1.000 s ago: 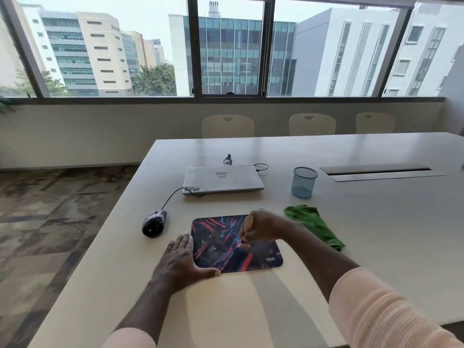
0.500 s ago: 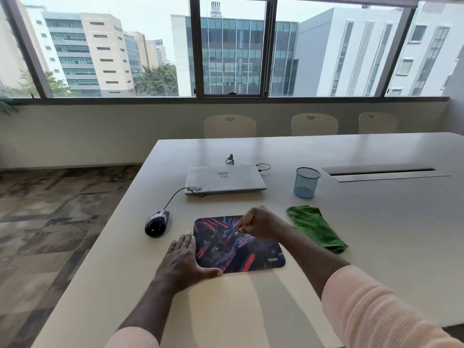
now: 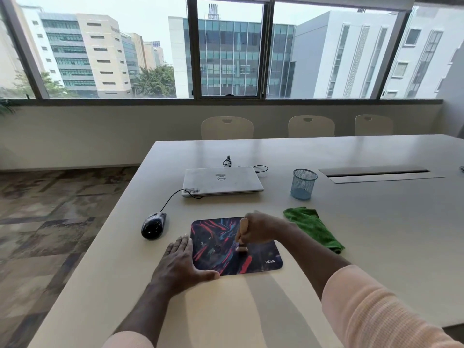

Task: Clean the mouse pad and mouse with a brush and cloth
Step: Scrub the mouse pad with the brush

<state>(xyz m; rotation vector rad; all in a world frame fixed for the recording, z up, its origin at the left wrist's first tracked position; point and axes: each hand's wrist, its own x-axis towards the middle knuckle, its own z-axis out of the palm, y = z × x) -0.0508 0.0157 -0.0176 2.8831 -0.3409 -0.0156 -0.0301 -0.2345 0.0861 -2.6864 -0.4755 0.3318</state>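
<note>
Head view. The mouse pad (image 3: 236, 246) lies flat near the front edge of the desk (image 3: 364, 234). The left hand (image 3: 180, 264) rests palm down at the pad's left edge, fingers (image 3: 179, 247) extended side by side, thumb along the near edge. The right hand (image 3: 261, 228) is closed in a fist around the brush (image 3: 243, 238), whose lower end meets the pad surface. The mouse (image 3: 153, 225) sits left of the pad; the green cloth (image 3: 313, 228) lies to its right.
</note>
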